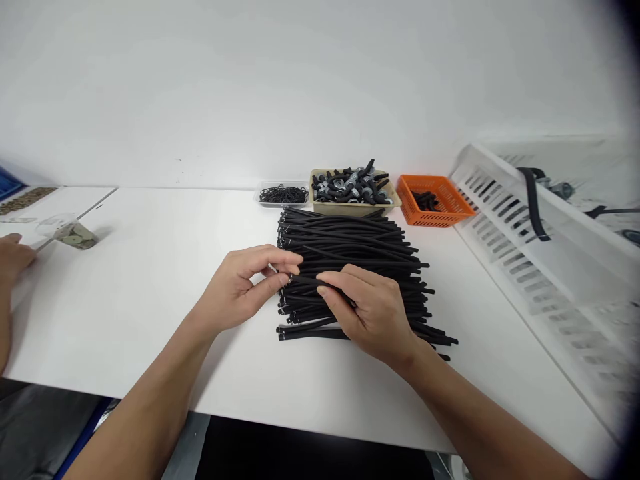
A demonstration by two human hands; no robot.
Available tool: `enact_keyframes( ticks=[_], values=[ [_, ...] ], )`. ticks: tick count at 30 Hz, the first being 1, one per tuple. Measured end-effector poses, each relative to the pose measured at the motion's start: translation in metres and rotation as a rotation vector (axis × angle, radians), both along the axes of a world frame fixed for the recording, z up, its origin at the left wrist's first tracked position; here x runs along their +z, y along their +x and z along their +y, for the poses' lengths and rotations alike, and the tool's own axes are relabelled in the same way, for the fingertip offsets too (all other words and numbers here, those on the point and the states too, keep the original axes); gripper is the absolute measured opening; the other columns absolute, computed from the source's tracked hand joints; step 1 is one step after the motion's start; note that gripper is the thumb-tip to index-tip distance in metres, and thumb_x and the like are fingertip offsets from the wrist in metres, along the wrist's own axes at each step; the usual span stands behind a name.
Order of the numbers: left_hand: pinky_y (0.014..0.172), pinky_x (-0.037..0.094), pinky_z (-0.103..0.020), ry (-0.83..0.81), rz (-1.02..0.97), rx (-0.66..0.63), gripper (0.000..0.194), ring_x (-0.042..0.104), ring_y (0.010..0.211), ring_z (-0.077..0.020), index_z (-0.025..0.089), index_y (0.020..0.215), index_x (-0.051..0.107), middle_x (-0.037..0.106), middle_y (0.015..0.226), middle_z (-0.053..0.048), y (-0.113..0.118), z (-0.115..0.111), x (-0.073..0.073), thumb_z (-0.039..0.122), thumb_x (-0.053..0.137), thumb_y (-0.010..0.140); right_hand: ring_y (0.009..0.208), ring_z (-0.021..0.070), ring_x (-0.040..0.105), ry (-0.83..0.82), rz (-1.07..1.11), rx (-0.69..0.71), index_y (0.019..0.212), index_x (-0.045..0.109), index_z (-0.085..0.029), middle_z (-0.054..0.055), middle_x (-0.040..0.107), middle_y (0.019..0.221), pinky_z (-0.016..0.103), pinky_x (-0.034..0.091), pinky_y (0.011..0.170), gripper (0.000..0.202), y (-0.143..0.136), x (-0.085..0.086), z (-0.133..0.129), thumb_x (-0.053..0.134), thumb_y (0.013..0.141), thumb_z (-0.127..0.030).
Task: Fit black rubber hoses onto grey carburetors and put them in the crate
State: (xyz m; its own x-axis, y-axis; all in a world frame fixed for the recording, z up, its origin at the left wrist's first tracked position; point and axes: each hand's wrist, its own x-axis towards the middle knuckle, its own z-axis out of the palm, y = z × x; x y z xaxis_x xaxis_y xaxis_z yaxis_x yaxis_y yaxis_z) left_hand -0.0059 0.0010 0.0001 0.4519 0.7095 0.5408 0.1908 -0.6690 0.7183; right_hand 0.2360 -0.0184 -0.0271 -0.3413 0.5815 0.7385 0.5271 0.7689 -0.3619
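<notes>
A wide pile of black tubes [350, 243] lies crosswise on the white table, with small pale bits at the left ends. Over the pile, my right hand [367, 307] pinches one black tube [307, 281] between thumb and fingers. That tube's left end reaches my left hand [255, 280], whose thumb and fingertips close around it near a small shiny piece. The exact contact at the left fingertips is too small to make out. Behind the pile stands a beige tray [345, 209] heaped with short black tubes and grey round metal parts.
A clear tray [265, 201] of thin black rings and an orange basket [440, 219] of black pieces flank the beige tray. A large white slotted basket [550, 267] leans at right. At left are a clear cup [75, 233] with flat pieces and another person's hand [15, 257].
</notes>
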Motion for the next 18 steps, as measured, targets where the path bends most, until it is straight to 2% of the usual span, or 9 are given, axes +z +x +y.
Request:
enact_keyframes(
  ticks=[4,8,13,18],
  values=[
    [0.080,0.063,-0.019,-0.137,-0.122,0.042,0.037,0.075,0.098,-0.0117,0.031,0.128,0.075,0.081,0.105,-0.002,0.0007,-0.0008,-0.0028,0.013,0.073,0.095,0.059,0.0104,0.052,0.012,0.025,-0.019,0.102,0.076,-0.012,-0.002,0.059,0.069,0.025,0.043,0.057,0.012,-0.0003,0.0008,0.0000,0.064,0.102,-0.012],
    [0.078,0.065,-0.020,-0.287,-0.242,0.028,0.034,0.076,0.098,-0.0142,0.028,0.120,0.078,0.080,0.108,-0.004,0.0021,-0.0010,-0.0034,0.017,0.083,0.088,0.059,0.0106,0.053,0.020,0.047,-0.051,0.103,0.076,-0.012,-0.002,0.060,0.070,0.026,0.045,0.057,0.011,-0.0003,0.0027,-0.0005,0.065,0.101,-0.012],
    [0.076,0.066,-0.020,-0.442,-0.316,0.036,0.013,0.078,0.086,-0.0127,0.023,0.103,0.082,0.081,0.094,-0.004,0.0061,0.0002,-0.0035,0.024,0.083,0.090,0.061,0.0114,0.057,0.048,0.067,-0.049,0.104,0.078,-0.013,-0.001,0.063,0.071,0.027,0.047,0.058,0.010,0.0002,0.0020,-0.0007,0.068,0.100,-0.013],
    [0.067,0.066,-0.021,-0.441,-0.308,0.093,0.008,0.077,0.074,-0.0130,0.022,0.094,0.084,0.080,0.079,-0.003,0.0091,0.0015,-0.0030,0.027,0.085,0.088,0.062,0.0121,0.058,0.087,0.032,-0.070,0.105,0.079,-0.016,0.000,0.066,0.071,0.027,0.048,0.059,0.012,0.0004,0.0018,-0.0006,0.067,0.101,-0.015]
  ],
)
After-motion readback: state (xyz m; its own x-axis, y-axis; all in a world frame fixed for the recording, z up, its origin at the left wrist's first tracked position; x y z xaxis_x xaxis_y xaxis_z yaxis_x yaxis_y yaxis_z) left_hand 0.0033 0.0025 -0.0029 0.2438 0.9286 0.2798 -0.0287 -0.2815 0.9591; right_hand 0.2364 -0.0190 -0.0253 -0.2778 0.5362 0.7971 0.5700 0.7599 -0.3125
